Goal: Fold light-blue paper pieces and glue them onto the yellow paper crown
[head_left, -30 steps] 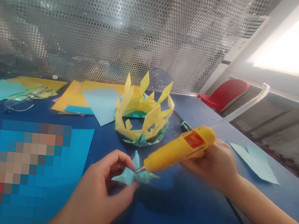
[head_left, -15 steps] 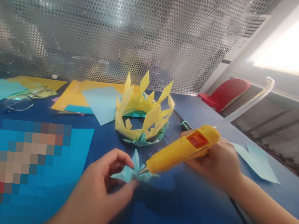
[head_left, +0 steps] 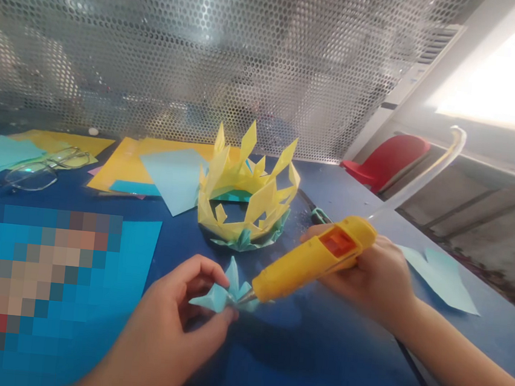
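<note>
Between its thumb and fingers, my left hand pinches a light blue folded paper flower low over the table. My right hand is wrapped round a yellow hot glue gun, whose metal nozzle points down and left at the middle of the flower. From the gun's back end a long clear glue stick sticks out, bent at its tip. Just beyond the flower stands a yellow paper crown with pointed diamond shapes and green-blue folded paper along its lower front edge.
A bright blue sheet lies at left, partly covered by a pixelated patch. Behind are orange paper, a pale blue sheet and eyeglasses. A cutter-like tool lies beside the crown, and light paper at right.
The view has shifted very slightly. Both hands, the flower and the glue gun stay in nearly the same places, with the nozzle still at the flower's middle.
</note>
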The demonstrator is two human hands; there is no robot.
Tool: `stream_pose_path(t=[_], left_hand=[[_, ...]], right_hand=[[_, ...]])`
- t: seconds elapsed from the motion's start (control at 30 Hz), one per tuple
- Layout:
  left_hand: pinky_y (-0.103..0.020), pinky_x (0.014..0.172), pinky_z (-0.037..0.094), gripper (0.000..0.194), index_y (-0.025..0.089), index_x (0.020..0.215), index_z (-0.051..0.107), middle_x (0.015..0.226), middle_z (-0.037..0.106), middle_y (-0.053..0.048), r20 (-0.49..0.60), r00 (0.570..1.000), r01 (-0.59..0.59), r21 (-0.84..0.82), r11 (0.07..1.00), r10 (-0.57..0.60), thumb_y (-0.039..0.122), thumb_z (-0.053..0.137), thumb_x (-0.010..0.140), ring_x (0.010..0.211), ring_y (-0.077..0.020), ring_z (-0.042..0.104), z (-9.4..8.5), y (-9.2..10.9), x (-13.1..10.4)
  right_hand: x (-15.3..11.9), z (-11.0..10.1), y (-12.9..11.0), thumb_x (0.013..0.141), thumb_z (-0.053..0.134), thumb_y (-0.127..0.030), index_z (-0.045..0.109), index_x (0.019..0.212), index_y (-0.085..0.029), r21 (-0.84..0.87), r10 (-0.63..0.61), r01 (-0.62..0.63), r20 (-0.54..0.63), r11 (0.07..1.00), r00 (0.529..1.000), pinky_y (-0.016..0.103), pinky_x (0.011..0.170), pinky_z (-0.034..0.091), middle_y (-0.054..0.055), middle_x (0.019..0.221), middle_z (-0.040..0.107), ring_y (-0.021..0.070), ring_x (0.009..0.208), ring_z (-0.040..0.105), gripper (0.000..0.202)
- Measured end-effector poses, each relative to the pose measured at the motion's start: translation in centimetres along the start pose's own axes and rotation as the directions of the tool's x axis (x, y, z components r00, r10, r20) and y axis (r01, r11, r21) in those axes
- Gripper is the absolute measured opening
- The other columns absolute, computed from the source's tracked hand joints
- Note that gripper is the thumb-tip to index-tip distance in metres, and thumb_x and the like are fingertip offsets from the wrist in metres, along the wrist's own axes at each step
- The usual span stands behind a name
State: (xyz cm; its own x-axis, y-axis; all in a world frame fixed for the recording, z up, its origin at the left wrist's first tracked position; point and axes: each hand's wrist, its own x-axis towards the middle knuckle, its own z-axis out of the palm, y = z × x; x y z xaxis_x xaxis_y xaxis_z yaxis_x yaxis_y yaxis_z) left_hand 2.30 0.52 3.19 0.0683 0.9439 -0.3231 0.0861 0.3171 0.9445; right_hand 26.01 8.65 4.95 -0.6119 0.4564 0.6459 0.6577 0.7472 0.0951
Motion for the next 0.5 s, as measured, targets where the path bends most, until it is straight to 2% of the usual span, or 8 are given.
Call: stream_pose_path(t=[0.33, 0.5], left_hand=[[-0.021, 0.063, 0.051, 0.019, 0.024, 0.080, 0.055, 0.083, 0.074, 0.004, -0.003, 1.000, 0.009, -0.013, 1.000, -0.009, 0.028, 0.071, 0.072, 0.080, -0.0181, 0.072, 0.10, 0.12, -0.13], [-0.021, 0.064, 0.051, 0.019, 0.024, 0.081, 0.055, 0.082, 0.075, 0.004, -0.004, 1.000, 0.006, 0.000, 1.000, -0.006, 0.029, 0.071, 0.072, 0.081, -0.0186, 0.072, 0.06, 0.08, -0.13]], right_hand=[[-0.02, -0.07, 0.25, 0.092, 0.051, -0.034, 0.060, 0.076, -0.023, -0.006, -0.005, 0.005, -0.010, 1.000, 1.000, 0.025, 0.045, 0.048, -0.001, 0.053, 0.067, 0.0142, 0.043, 0.061, 0.022], [-0.61, 0.42, 0.88, 0.092, 0.052, -0.039, 0.060, 0.080, -0.023, 0.039, -0.026, 0.029, -0.059, 0.999, 0.998, 0.025, 0.047, 0.050, -0.001, 0.058, 0.069, 0.0140, 0.045, 0.063, 0.021]])
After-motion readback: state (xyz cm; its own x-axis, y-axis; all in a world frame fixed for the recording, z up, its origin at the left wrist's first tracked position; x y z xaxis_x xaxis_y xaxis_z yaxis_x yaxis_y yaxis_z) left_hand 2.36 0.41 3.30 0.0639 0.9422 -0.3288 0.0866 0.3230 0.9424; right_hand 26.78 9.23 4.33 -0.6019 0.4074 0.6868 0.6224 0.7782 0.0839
